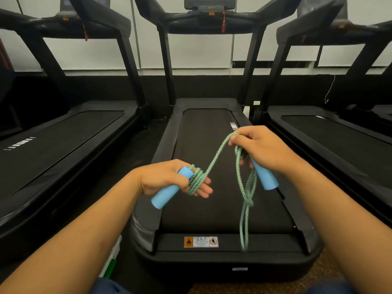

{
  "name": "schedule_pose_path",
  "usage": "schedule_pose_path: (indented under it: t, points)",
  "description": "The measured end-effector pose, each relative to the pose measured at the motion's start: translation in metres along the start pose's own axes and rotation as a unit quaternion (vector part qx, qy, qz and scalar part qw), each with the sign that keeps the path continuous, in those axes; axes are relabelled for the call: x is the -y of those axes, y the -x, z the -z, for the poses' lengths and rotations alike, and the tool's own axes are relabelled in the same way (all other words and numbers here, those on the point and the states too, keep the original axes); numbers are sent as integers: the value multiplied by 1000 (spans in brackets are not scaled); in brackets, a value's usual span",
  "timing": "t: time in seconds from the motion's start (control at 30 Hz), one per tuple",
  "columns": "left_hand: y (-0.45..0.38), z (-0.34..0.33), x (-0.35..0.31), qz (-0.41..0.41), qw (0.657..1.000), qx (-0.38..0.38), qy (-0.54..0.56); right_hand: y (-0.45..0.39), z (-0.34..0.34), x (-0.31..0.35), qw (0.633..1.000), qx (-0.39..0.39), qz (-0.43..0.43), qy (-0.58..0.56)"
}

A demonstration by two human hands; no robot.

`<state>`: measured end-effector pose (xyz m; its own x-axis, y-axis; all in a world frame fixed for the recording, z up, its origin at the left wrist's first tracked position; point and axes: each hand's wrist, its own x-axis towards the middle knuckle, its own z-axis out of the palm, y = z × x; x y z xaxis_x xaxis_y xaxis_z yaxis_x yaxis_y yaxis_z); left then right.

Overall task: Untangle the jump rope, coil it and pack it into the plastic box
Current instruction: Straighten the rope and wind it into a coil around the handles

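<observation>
The jump rope point(214, 162) is a green-and-blue braided cord with two light blue foam handles. My left hand point(167, 179) grips one blue handle point(167, 190), and several turns of cord are wound around its fingers. A strand runs up and right to my right hand point(261, 148), which pinches the cord at its fingertips and also holds the second blue handle point(266, 177) under the palm. From the right hand a knotted loop of cord point(247, 198) hangs down over the treadmill belt. No plastic box can be identified with certainty.
A black treadmill point(212, 132) lies straight ahead below my hands, with a warning sticker point(201, 241) on its rear edge. More treadmills stand to the left point(63, 132) and right point(339, 134). A white and green object point(111, 259) shows beside my left forearm on the floor.
</observation>
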<state>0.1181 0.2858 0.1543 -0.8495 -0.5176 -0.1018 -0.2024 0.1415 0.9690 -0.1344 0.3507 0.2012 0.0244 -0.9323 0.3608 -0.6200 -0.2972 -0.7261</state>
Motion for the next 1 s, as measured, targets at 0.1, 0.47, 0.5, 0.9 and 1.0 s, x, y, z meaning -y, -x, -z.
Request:
schedule_pose_path:
  t: [0.1, 0.47, 0.5, 0.9, 1.0]
  points:
    - [4, -7, -11, -44, 997, 59, 38, -9, -7, -26, 998, -21, -45, -48]
    - [-16, -13, -15, -180, 952, -19, 246, 15, -80, -34, 977, 198, -51, -56]
    - [-18, -11, -14, -191, 946, -35, 261, 16, -84, -33, 971, 222, -58, -65]
    - [-29, 24, 5, -158, 939, -245, 184, 47, -75, 17, 892, 446, -30, 67]
    - [-29, 16, 11, -103, 967, -202, 114, 52, -56, 50, 915, 365, 72, 157]
